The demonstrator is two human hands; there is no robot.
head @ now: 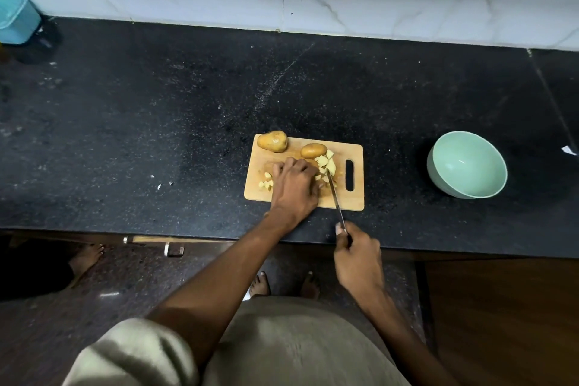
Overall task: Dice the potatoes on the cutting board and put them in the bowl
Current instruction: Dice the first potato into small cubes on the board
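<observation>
Wooden cutting board (pixel 355 200): left hand (pixel 294 183) curled over potato pieces, right hand (pixel 357 255) grips knife (pixel 334 194)

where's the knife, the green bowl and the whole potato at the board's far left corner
knife (pixel 334 197), head view, middle of the blade
green bowl (pixel 451 188), head view, near outer wall
whole potato (pixel 272 141), head view, centre of its skin

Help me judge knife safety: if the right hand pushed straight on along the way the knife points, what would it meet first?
Probably the diced potato pieces past the knife tip; the left hand lies just beside that line.
</observation>
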